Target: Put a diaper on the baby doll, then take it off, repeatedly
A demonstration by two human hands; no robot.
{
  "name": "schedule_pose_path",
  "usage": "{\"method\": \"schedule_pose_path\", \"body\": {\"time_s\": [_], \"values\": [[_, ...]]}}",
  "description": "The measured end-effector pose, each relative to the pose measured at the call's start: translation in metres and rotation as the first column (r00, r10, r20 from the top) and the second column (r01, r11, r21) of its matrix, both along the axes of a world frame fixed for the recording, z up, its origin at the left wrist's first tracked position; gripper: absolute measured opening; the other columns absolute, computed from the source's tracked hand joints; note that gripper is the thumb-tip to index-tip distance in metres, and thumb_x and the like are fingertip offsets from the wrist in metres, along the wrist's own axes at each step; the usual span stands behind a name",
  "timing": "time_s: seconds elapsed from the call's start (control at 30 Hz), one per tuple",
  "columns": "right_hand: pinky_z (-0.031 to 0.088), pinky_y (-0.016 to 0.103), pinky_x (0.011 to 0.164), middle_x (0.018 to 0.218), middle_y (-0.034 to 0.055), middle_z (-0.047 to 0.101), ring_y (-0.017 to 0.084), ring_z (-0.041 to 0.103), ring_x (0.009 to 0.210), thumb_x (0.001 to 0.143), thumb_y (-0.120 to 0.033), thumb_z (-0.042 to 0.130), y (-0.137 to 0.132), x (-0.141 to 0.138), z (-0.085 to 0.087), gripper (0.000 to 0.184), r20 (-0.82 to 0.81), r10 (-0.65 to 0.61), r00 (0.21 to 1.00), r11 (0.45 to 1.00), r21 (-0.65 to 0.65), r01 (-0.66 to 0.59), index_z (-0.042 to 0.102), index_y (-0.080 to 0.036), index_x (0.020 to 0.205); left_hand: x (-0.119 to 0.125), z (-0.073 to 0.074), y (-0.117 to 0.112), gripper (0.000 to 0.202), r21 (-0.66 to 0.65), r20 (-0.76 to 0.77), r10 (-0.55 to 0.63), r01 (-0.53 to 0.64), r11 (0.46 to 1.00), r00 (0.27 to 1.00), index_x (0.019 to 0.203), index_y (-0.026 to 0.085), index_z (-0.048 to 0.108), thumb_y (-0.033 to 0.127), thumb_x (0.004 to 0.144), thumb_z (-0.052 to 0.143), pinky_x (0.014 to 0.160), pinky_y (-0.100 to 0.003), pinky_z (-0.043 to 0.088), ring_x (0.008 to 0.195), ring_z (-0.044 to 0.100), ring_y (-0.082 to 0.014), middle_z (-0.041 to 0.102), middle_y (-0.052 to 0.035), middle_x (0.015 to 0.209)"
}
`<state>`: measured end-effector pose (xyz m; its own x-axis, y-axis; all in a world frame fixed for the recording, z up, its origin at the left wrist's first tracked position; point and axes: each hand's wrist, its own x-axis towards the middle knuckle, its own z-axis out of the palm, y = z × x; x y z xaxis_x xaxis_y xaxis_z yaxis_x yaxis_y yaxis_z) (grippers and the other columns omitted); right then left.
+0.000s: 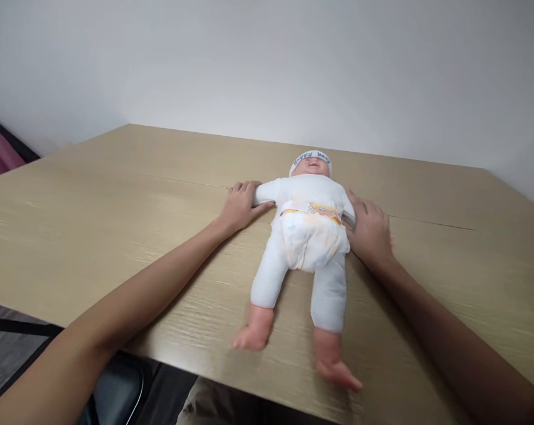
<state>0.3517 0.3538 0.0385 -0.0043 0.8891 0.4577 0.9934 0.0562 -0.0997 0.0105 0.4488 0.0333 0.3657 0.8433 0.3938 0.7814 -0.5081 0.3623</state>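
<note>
A baby doll (309, 189) with a white cloth body lies on its back on the table, head away from me and bare feet toward me. Round its hips is a diaper (313, 239) with an orange and yellow printed waistband. The doll wears a white cap (311, 156) with blue lettering. My left hand (240, 205) is closed round the doll's sleeve-covered arm on the left side. On the other side my right hand (370, 227) wraps the doll's other arm, close against the diaper's edge; part of its fingers is hidden.
The wooden table (116, 195) has a thin seam across it and meets a plain wall (267, 65) behind. A dark chair (119, 389) stands below the near edge at left. Pink and black fabric (1, 144) shows at far left.
</note>
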Motion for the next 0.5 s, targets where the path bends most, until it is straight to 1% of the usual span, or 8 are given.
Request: {"method": "schedule_pose_path", "body": {"time_s": [0.1,0.17,0.23,0.33,0.4,0.43,0.47,0.5], "values": [[0.05,0.055,0.107,0.144,0.023,0.071,0.043,0.067,0.124,0.108,-0.045,0.046,-0.004,0.001,0.001,0.072,-0.013,-0.02,1.0,1.0,-0.009,0.02,0.047,-0.015,0.173,-0.003,-0.003,0.002,0.069,-0.003,-0.003,0.007,-0.007,1.0,1.0,0.147,0.016,0.061,0.071,0.107,0.058,0.113,-0.053,0.042,0.128,0.057,-0.0407,0.071,-0.0199,0.144],[0.05,0.055,0.106,0.142,0.0232,0.073,0.044,0.068,0.122,0.107,-0.046,0.048,-0.007,0.0,0.005,0.071,-0.075,-0.036,0.997,0.999,-0.016,0.035,0.051,-0.015,0.171,-0.003,-0.003,0.002,0.067,-0.004,-0.023,0.025,-0.025,1.0,0.999,0.144,0.017,0.063,0.072,0.108,0.055,0.111,-0.052,0.042,0.124,0.059,-0.0403,0.074,-0.0191,0.139],[0.05,0.054,0.102,0.14,0.0241,0.075,0.046,0.069,0.123,0.105,-0.048,0.052,-0.009,-0.002,0.012,0.068,-0.171,-0.057,0.984,0.998,-0.037,0.051,0.059,-0.016,0.165,-0.002,-0.002,0.002,0.066,0.001,-0.045,0.044,-0.044,0.999,0.998,0.14,0.018,0.065,0.074,0.108,0.052,0.109,-0.051,0.043,0.122,0.06,-0.04,0.075,-0.0187,0.133],[0.05,0.053,0.093,0.131,0.0248,0.079,0.049,0.071,0.117,0.102,-0.055,0.058,-0.008,-0.006,0.021,0.059,-0.29,-0.138,0.947,0.988,-0.106,0.111,0.075,-0.019,0.145,0.004,0.002,-0.001,0.066,0.013,-0.083,0.069,-0.068,0.998,0.994,0.133,0.017,0.067,0.075,0.108,0.048,0.107,-0.051,0.044,0.119,0.063,-0.0408,0.077,-0.0201,0.127],[0.05,0.052,0.087,0.12,0.0249,0.083,0.049,0.074,0.108,0.099,-0.059,0.061,-0.005,-0.009,0.024,0.055,-0.331,-0.227,0.916,0.968,-0.179,0.175,0.082,-0.02,0.131,0.011,0.008,-0.006,0.062,-0.001,-0.111,0.097,-0.097,0.995,0.989,0.125,0.016,0.068,0.072,0.109,0.047,0.106,-0.052,0.044,0.114,0.066,-0.0411,0.078,-0.021,0.118],[0.05,0.051,0.084,0.115,0.0244,0.083,0.047,0.075,0.104,0.097,-0.06,0.062,-0.004,-0.01,0.025,0.053,-0.348,-0.259,0.901,0.959,-0.207,0.196,0.083,-0.02,0.124,0.015,0.014,-0.01,0.059,-0.022,-0.12,0.11,-0.114,0.993,0.987,0.121,0.016,0.069,0.069,0.11,0.046,0.105,-0.052,0.045,0.11,0.068,-0.0406,0.078,-0.0206,0.112],[0.05,0.049,0.082,0.111,0.0236,0.084,0.046,0.075,0.101,0.096,-0.06,0.062,-0.004,-0.012,0.026,0.051,-0.365,-0.262,0.893,0.957,-0.215,0.193,0.084,-0.02,0.119,0.019,0.021,-0.015,0.055,-0.048,-0.122,0.121,-0.128,0.991,0.985,0.117,0.016,0.068,0.066,0.11,0.047,0.102,-0.051,0.046,0.104,0.07,-0.0398,0.078,-0.0197,0.106],[0.051,0.047,0.08,0.108,0.0225,0.084,0.044,0.076,0.098,0.096,-0.058,0.061,-0.004,-0.012,0.027,0.049,-0.383,-0.239,0.893,0.963,-0.208,0.169,0.083,-0.019,0.116,0.021,0.03,-0.021,0.051,-0.076,-0.115,0.129,-0.138,0.987,0.985,0.113,0.016,0.068,0.063,0.109,0.048,0.098,-0.049,0.047,0.098,0.071,-0.0388,0.078,-0.0185,0.1]]}}
